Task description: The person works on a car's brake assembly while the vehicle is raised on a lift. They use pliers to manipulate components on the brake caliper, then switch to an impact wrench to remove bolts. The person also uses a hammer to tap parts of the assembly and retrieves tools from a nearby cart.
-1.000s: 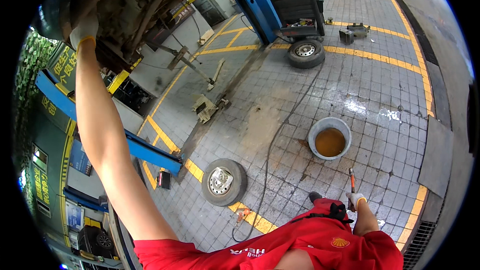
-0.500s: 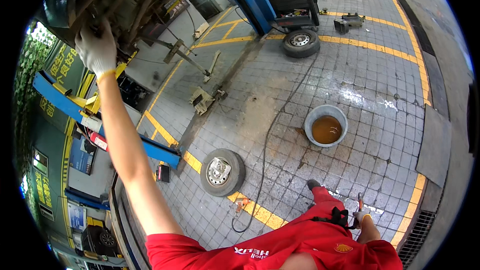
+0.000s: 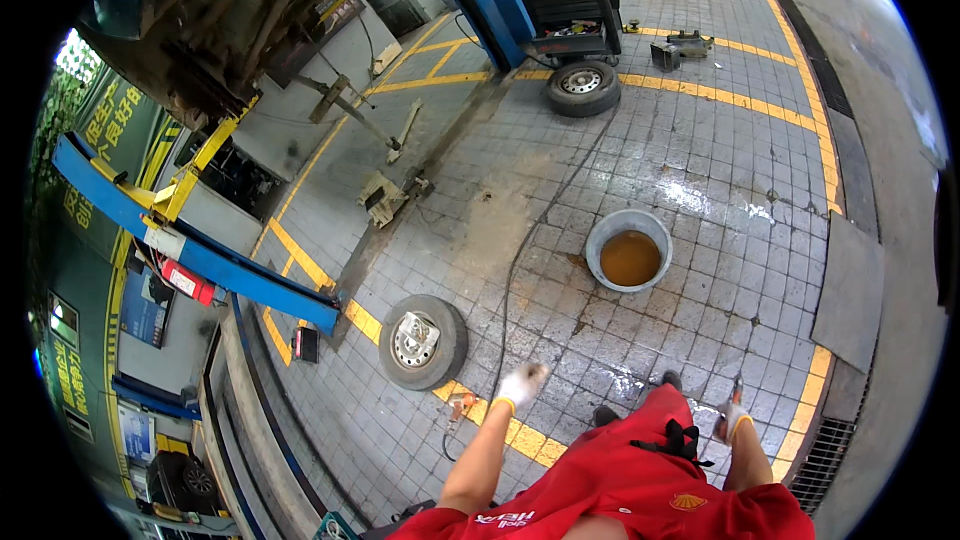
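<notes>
My left hand [image 3: 521, 386], in a white knitted glove with a yellow cuff, is low in front of me, above the tiled floor near a wheel. Its fingers are curled together and their tips look dark; what they hold, if anything, is too small to make out. At my right side, my right hand [image 3: 736, 422], gloved the same way, is closed round a slim hand tool [image 3: 737, 392] with orange-red on its grip and a narrow dark end pointing up. The tool's exact kind does not show.
A raised car [image 3: 215, 25] hangs at upper left over a blue lift arm [image 3: 250, 275]. A grey tub [image 3: 598, 265] of brown liquid stands ahead. Wheels lie on the floor [image 3: 425, 340], [image 3: 583, 88]. A dark cable [image 3: 515, 270] runs between them. A tool cart [image 3: 565, 15] stands behind.
My left hand has come down from the car's underside to low in front of me. My right hand stays at my side with the tool. My view has shifted slightly.
</notes>
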Action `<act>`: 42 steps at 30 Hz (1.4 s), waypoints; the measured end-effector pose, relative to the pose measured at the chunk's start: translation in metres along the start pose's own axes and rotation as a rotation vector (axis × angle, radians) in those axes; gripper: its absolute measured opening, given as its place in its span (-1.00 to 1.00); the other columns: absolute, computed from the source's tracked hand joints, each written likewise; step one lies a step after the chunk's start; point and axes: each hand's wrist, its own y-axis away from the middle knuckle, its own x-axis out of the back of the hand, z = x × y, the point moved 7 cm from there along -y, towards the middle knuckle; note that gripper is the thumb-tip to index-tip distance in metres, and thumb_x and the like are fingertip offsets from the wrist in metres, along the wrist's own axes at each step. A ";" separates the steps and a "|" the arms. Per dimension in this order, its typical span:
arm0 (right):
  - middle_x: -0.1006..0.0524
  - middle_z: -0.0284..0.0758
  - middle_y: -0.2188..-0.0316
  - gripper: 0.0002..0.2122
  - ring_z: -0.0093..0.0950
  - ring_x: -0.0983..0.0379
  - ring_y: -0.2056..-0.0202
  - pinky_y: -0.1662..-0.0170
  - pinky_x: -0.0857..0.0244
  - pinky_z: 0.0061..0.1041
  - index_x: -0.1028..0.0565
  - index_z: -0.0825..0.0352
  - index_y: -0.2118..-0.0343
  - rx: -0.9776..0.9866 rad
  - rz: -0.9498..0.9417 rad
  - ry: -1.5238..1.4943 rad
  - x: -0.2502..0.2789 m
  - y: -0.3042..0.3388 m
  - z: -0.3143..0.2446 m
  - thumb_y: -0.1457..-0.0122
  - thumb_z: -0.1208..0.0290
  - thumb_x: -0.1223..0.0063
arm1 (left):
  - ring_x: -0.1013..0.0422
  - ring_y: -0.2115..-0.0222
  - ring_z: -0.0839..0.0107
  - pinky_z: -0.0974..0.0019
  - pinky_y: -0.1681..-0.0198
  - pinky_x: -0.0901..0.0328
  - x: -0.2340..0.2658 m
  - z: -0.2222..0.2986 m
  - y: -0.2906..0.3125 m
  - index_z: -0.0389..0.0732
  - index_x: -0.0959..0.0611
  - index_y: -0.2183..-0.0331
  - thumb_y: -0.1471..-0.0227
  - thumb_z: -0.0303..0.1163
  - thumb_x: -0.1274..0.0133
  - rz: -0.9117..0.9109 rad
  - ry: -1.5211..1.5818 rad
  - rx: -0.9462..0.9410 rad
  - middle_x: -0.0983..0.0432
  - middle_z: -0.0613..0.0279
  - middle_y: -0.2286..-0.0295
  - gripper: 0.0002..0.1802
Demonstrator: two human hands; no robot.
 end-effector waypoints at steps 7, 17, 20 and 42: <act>-0.57 -0.14 0.54 -0.82 -0.25 -0.54 0.50 0.41 -0.37 -0.19 -0.53 0.33 0.45 0.330 -0.173 0.301 -0.120 0.077 -0.173 -0.11 0.30 -0.16 | -0.51 -0.03 -0.04 0.10 -0.12 -0.35 -0.116 0.049 0.007 -0.34 -0.59 -0.09 -0.29 0.33 0.20 0.025 0.220 -0.161 -0.59 -0.22 0.02 -0.13; -0.55 -0.34 0.41 -0.52 -0.49 -0.54 0.44 0.33 -0.44 -0.44 -0.47 0.34 -0.03 0.481 -0.916 0.975 -0.227 0.300 -0.211 -0.39 -0.05 0.06 | -0.56 0.37 0.28 0.18 0.26 -0.49 -0.125 0.193 0.046 -0.31 -0.54 0.08 -0.28 -0.13 -0.09 0.115 1.513 0.085 -0.60 0.12 0.35 -0.58; -0.60 -0.23 0.22 -0.49 -0.43 -0.56 0.31 0.15 -0.50 -0.39 -0.50 0.40 -0.08 0.422 -0.902 0.996 -0.225 0.270 -0.221 -0.41 -0.03 0.07 | -0.53 0.53 0.28 0.18 0.40 -0.48 -0.120 0.133 0.078 -0.31 -0.57 0.25 -0.26 -0.24 -0.08 0.395 1.604 0.224 -0.56 0.13 0.46 -0.72; -0.63 -0.03 0.05 -0.34 -0.13 -0.56 0.01 -0.08 -0.41 -0.26 -0.48 0.42 -0.14 0.875 -0.433 1.622 -0.356 0.129 -0.139 -0.26 -0.15 0.02 | -0.45 0.57 0.38 0.22 0.51 -0.32 -0.237 -0.236 0.289 -0.20 -0.61 0.37 -0.12 -0.20 -0.19 0.464 1.469 0.843 -0.49 0.24 0.56 -0.74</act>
